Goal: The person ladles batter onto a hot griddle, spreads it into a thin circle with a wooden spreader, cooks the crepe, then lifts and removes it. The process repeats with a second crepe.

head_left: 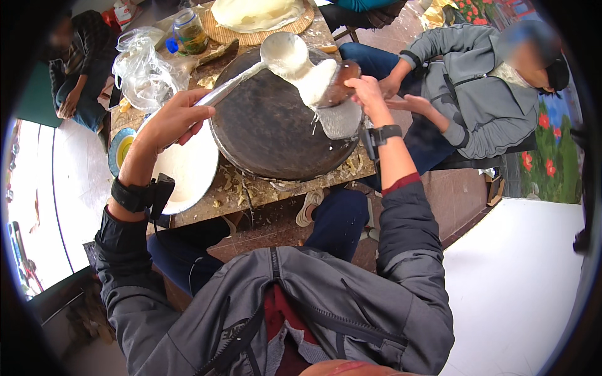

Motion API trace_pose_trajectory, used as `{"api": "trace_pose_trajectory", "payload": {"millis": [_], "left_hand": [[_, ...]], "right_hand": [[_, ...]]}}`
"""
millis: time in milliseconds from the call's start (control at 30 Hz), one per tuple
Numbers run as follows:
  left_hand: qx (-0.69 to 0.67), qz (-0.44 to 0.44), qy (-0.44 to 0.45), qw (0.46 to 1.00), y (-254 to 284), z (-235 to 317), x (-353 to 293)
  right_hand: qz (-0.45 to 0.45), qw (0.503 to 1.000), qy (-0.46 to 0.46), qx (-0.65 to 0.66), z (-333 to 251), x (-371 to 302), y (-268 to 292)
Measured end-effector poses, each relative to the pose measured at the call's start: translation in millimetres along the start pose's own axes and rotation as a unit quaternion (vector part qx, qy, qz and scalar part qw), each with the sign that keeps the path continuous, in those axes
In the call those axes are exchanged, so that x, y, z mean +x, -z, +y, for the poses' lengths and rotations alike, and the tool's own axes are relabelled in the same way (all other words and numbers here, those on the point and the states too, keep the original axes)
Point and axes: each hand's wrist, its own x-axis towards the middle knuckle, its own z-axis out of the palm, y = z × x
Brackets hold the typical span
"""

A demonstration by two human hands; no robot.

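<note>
My left hand (179, 118) is closed around the long handle of a metal ladle (241, 78). The ladle's bowl, coated with pale batter (307, 80), is over the far part of a round dark griddle (269, 122). Batter stretches from the bowl towards a brown, flat-looking scraper (340, 84), which my right hand (369, 93) grips at the griddle's right side. Below the scraper, a whitish patch of batter lies near the griddle's right edge. Motion blurs the scraper's exact shape.
A white basin (191, 172) of pale liquid stands left of the griddle, beside a small plate (119, 152). Beyond are a plastic bag (141, 69), a glass jar (190, 34) and thin pancakes (257, 12) on a round mat. People sit at right and far left.
</note>
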Motion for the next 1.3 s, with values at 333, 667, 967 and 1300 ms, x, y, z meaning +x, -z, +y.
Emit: {"api": "trace_pose_trajectory", "payload": {"millis": [333, 667, 967, 1300], "left_hand": [[-0.004, 0.002, 0.002, 1.0, 5.6, -5.8, -2.4], [-0.015, 0.033, 0.004, 0.999, 11.1, -6.0, -14.3], [-0.037, 0.032, 0.011, 0.999, 20.3, -15.6, -18.8], [-0.064, 0.039, 0.021, 0.997, 22.2, -23.4, -30.9]], "right_hand": [[0.023, 0.997, -0.02, 0.074, 0.6, -65.2, -13.8], [0.094, 0.994, -0.001, 0.05, -9.8, 10.5, -23.7], [-0.044, 0.995, 0.086, -0.03, -16.1, 61.7, -18.6], [-0.054, 0.996, 0.05, -0.052, -30.0, 58.6, -28.8]]}}
